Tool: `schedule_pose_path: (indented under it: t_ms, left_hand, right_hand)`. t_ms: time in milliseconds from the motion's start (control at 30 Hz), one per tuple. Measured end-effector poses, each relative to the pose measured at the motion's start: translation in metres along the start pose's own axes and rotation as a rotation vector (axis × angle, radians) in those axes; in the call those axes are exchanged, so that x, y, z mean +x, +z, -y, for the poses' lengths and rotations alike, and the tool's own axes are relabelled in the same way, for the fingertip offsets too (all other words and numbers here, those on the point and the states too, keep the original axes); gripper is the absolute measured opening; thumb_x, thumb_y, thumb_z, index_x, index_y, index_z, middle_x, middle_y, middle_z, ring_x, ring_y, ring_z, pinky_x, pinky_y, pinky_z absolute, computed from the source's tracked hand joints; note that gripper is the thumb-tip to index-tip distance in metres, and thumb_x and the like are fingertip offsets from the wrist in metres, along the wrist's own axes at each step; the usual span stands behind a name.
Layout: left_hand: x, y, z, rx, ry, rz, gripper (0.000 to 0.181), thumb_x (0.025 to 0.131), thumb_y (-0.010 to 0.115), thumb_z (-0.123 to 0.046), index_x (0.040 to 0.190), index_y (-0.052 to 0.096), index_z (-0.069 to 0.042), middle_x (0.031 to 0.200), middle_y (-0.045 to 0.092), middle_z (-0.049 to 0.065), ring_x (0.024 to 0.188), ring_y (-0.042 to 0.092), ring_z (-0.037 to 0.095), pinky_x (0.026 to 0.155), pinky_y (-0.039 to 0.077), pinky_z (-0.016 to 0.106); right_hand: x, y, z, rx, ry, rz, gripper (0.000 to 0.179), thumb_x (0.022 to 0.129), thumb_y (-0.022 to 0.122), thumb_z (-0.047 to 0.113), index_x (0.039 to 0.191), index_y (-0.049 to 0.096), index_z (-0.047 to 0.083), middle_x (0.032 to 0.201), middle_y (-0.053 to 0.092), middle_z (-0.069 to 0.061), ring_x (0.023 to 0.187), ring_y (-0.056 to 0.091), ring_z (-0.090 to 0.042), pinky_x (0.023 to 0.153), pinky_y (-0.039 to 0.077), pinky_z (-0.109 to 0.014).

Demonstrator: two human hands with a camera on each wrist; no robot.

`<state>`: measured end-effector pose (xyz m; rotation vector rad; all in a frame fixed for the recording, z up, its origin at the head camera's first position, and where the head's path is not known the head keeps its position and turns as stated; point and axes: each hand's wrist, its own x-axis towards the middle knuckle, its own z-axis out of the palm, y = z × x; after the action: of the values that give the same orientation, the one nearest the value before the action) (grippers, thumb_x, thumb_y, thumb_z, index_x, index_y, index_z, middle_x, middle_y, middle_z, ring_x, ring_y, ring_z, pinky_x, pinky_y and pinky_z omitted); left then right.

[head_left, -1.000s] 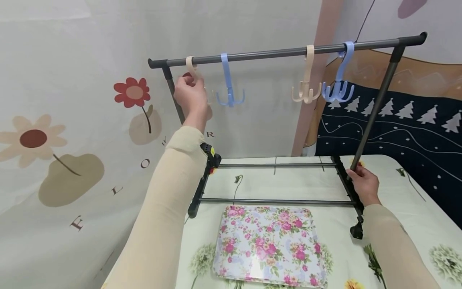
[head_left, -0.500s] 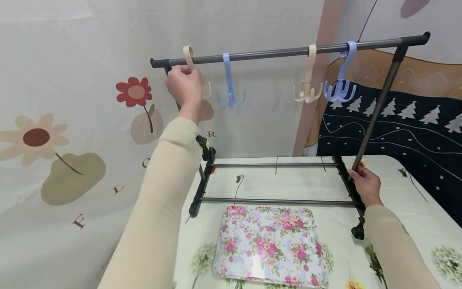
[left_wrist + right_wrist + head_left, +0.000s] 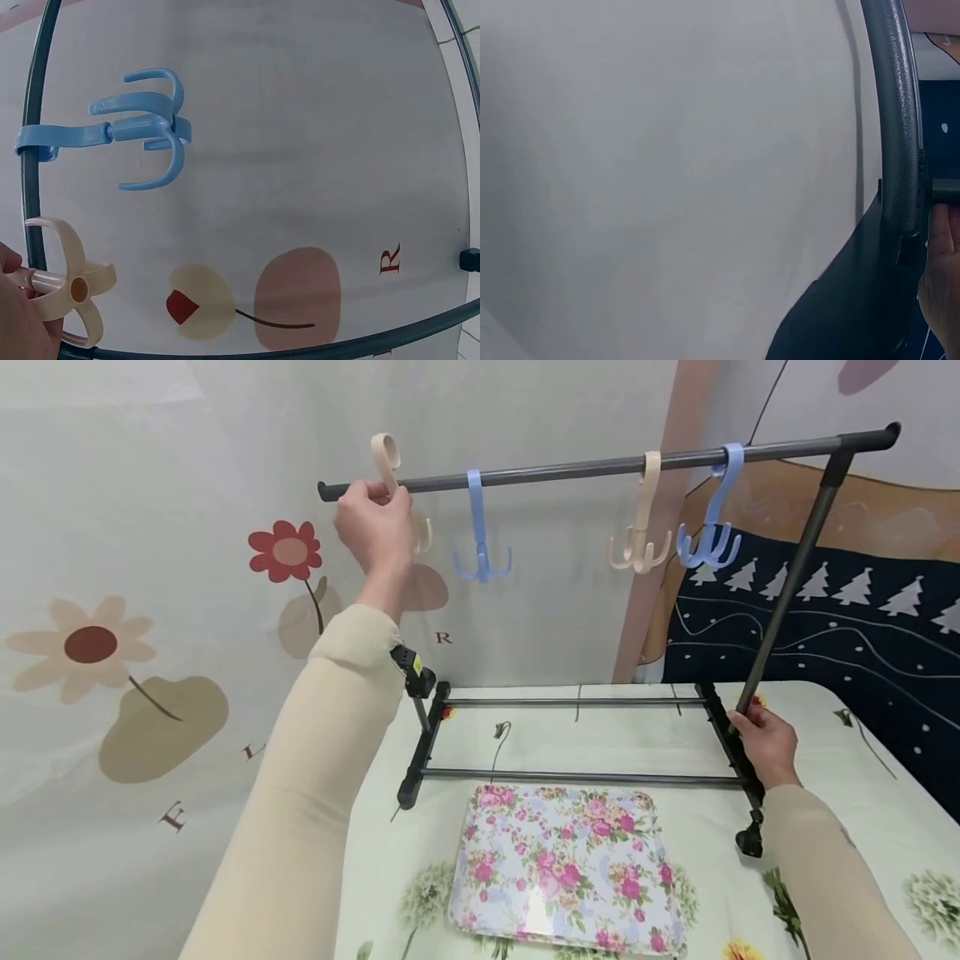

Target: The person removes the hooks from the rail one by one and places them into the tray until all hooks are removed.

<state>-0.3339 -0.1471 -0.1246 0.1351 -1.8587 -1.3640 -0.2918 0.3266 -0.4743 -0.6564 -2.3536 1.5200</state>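
Observation:
A dark grey metal rack stands on the table, its top bar (image 3: 558,471) running across the head view. My left hand (image 3: 377,529) pinches a beige multi-prong hook (image 3: 386,450) by its stem at the bar's left end. The hook's curved top rises above the bar, and its prongs (image 3: 99,276) show in the left wrist view. A blue hook (image 3: 477,518) hangs just right of this hand. Farther right hang another beige hook (image 3: 643,518) and another blue hook (image 3: 711,518). Low on the right upright (image 3: 787,585), my right hand (image 3: 767,747) grips the pole near the base.
A floral tray (image 3: 562,868) lies on the flower-printed tablecloth (image 3: 840,827) in front of the rack. Two lower rails (image 3: 585,777) join the black base feet (image 3: 422,752). Behind stands a printed curtain (image 3: 525,627), with a dark tree-patterned cloth (image 3: 840,635) at right.
My left hand has lifted the beige hook, moving up and slightly left, so its curved top has come off the bar and stands above it. The right hand stays on the pole.

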Motion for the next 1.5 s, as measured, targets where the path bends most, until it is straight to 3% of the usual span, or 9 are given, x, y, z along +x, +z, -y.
schedule_pose_path:
  t_ms: [133, 367, 633, 1100, 1500]
  left_hand:
    - [-0.003, -0.008, 0.003, -0.03, 0.034, 0.026, 0.022, 0.093, 0.068, -0.019, 0.111, 0.072, -0.007, 0.104, 0.071, 0.009, 0.091, 0.063, 0.011, 0.087, 0.052, 0.024]
    - [-0.015, -0.024, 0.015, -0.037, 0.058, 0.088, 0.027, 0.094, 0.069, -0.023, 0.116, 0.072, -0.008, 0.108, 0.07, 0.01, 0.095, 0.062, 0.012, 0.091, 0.051, 0.025]
    - [-0.032, -0.028, 0.03, -0.021, 0.029, 0.156, 0.026, 0.092, 0.072, -0.023, 0.112, 0.072, -0.007, 0.102, 0.07, 0.007, 0.092, 0.061, 0.011, 0.087, 0.05, 0.025]
    - [-0.084, -0.019, 0.049, -0.028, 0.106, 0.374, 0.021, 0.089, 0.075, -0.017, 0.103, 0.071, -0.002, 0.093, 0.071, 0.009, 0.085, 0.065, 0.016, 0.084, 0.053, 0.031]
    - [-0.123, -0.005, 0.064, -0.101, 0.054, 0.528, 0.018, 0.088, 0.078, -0.015, 0.098, 0.071, -0.002, 0.089, 0.071, 0.009, 0.081, 0.066, 0.017, 0.077, 0.055, 0.032]
  right_hand:
    - [0.001, 0.001, 0.001, 0.008, -0.01, -0.005, 0.053, 0.098, 0.058, 0.044, 0.131, 0.061, 0.002, 0.097, 0.058, 0.012, 0.099, 0.049, -0.02, 0.079, 0.041, -0.032]
    - [0.001, 0.008, 0.004, -0.011, -0.015, 0.003, 0.051, 0.1, 0.056, 0.042, 0.13, 0.061, 0.001, 0.108, 0.062, -0.001, 0.105, 0.049, -0.023, 0.079, 0.04, -0.033]
    - [0.0, 0.011, 0.005, -0.035, -0.04, 0.006, 0.05, 0.102, 0.054, 0.04, 0.13, 0.061, -0.001, 0.124, 0.06, -0.016, 0.109, 0.049, -0.028, 0.081, 0.041, -0.037]
    - [0.0, 0.01, 0.007, -0.027, -0.028, 0.013, 0.052, 0.1, 0.056, 0.043, 0.128, 0.061, 0.001, 0.109, 0.061, -0.005, 0.099, 0.047, -0.024, 0.076, 0.039, -0.031]
    - [0.001, 0.011, 0.003, -0.027, -0.02, -0.008, 0.051, 0.099, 0.056, 0.046, 0.124, 0.062, 0.002, 0.096, 0.058, 0.01, 0.095, 0.047, -0.022, 0.075, 0.04, -0.032]
